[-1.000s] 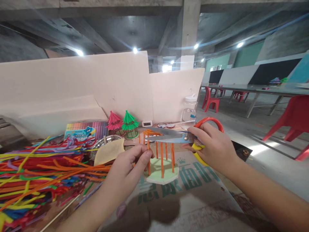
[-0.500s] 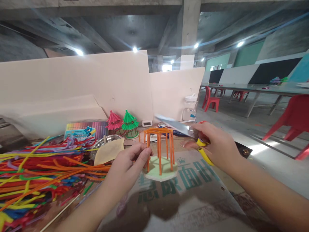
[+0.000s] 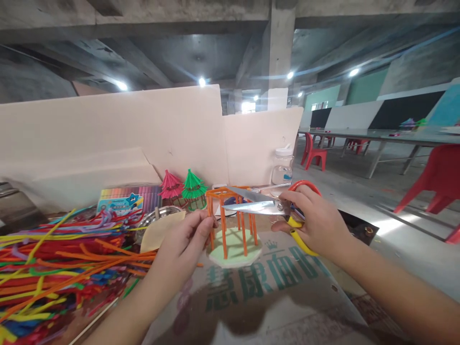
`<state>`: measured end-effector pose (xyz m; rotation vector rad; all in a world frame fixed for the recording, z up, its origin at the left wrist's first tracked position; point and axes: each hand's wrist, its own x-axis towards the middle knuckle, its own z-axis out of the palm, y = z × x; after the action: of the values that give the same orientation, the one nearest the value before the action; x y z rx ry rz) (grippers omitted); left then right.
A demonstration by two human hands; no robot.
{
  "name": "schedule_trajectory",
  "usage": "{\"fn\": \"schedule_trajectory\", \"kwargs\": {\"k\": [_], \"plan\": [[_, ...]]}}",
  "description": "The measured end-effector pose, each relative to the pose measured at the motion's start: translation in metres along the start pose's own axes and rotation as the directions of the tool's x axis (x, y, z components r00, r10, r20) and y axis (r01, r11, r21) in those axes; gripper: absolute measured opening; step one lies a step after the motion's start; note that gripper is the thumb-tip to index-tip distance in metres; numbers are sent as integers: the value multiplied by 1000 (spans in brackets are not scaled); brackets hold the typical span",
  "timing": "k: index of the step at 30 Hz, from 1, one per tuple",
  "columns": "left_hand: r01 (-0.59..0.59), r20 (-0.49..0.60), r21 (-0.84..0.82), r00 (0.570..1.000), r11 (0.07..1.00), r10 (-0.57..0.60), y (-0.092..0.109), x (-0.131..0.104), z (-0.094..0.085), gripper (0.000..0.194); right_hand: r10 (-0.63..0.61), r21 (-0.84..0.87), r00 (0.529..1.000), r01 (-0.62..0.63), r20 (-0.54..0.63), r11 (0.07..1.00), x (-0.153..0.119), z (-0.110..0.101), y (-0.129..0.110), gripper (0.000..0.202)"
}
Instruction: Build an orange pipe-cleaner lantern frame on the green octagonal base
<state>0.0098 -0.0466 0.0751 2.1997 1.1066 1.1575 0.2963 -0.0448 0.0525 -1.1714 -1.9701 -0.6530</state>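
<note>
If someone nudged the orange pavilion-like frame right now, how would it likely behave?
The orange frame would probably flex, its posts being thin. It seems light for its size, mostly open space. The broad, flat pale-green base should resist tipping.

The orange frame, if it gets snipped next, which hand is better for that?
Probably the right hand: it holds the scissors, blades apart and pointing toward the orange frame. The left hand seems to pinch a post, so it looks better for steadying.

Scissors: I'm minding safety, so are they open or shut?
Open: the scissors in the right hand show blades spread into a V.
</note>
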Motion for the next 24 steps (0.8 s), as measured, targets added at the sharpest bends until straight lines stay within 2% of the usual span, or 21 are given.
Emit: {"fn": "schedule_trajectory", "kwargs": {"k": [9, 16, 24], "plan": [[-154, -27, 162, 987, 975, 160, 11, 2, 3, 37, -71, -90, 991, 61, -111, 994, 3, -4, -1, 33], [-169, -29, 161, 984, 972, 176, 13, 3, 4, 38, -102, -115, 986, 87, -129, 990, 3, -5, -1, 32], [-136, -21, 145, 990, 980, 140, 12, 0, 3, 37, -130, -193, 981, 102, -142, 976, 1, -5, 1, 30]]}}
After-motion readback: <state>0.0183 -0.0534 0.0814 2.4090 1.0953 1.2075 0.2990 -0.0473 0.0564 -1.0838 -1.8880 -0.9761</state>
